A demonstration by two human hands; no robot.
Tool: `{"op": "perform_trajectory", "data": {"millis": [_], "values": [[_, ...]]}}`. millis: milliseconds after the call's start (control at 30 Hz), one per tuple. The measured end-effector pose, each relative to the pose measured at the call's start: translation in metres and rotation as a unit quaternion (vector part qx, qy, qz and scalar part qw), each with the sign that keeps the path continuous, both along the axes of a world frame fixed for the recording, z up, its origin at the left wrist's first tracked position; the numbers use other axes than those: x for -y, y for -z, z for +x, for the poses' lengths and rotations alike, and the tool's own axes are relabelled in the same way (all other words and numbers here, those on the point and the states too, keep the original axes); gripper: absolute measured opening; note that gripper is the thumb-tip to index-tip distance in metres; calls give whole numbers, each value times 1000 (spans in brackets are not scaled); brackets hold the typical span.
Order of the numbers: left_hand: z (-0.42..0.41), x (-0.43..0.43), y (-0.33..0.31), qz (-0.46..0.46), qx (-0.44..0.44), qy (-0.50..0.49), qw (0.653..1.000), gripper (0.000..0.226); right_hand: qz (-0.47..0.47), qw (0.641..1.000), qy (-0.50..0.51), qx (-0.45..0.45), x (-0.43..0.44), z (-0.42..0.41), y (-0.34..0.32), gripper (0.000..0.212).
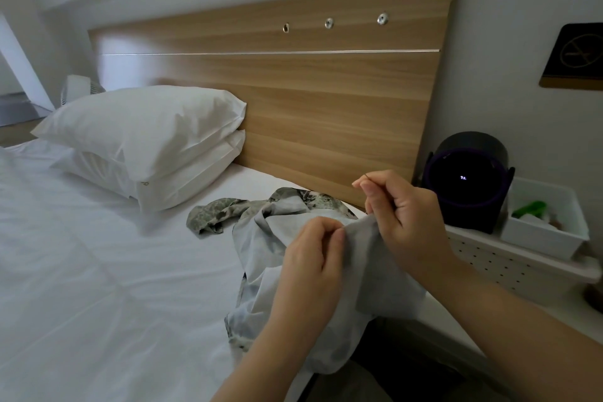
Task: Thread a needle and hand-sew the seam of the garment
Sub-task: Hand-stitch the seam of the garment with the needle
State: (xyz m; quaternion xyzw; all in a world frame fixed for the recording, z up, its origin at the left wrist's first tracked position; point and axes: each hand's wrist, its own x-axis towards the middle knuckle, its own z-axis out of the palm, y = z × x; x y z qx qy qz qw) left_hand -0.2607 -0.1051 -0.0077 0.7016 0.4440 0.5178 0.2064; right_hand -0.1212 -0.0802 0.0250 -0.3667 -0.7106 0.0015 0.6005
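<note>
A pale grey-blue garment (261,238) with a leafy print on its outer side lies bunched on the white bed (81,254). My left hand (313,258) pinches a fold of its plain inner side near the seam. Just above and to the right, my right hand (404,206) pinches a thin needle (367,177) between thumb and forefinger, its tip poking up past my fingertips. The thread is too fine to make out.
Two stacked white pillows (146,140) lie at the left against a wooden headboard (293,81). On the right, a white bedside shelf (522,268) carries a dark round speaker-like device (466,183) and a white bin (548,222) holding something green.
</note>
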Motion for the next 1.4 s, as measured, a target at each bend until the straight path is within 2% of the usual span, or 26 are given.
{"op": "perform_trajectory", "data": {"millis": [167,300,433,567,667,733,933,1167,1267,1400], "values": [[-2,-1,0,21,8,10,1000,22,-13,1000,15,0,0,2,3,22],[-9,-6,-2,24,3,50,998,12,-41,999,15,20,4,9,7,22],[-14,-11,0,60,-6,57,997,17,-70,997,2,32,7,13,7,22],[-16,-14,2,98,-30,55,993,1,-193,979,-27,67,7,20,-3,18],[-16,-16,3,127,-48,50,989,7,-317,937,-59,133,5,30,-18,20],[-16,-16,3,139,-54,52,987,8,-350,915,-77,185,5,35,-28,23],[-18,-16,3,151,-51,61,985,6,-305,886,-55,345,9,37,-46,26],[-20,-16,1,100,-37,75,991,5,-297,894,-58,329,12,39,-48,17],[-21,-15,-1,72,-35,82,993,15,-285,891,-42,350,13,37,-47,21],[-23,-13,-4,38,-29,90,995,25,-270,894,-27,357,13,36,-46,15]]}}
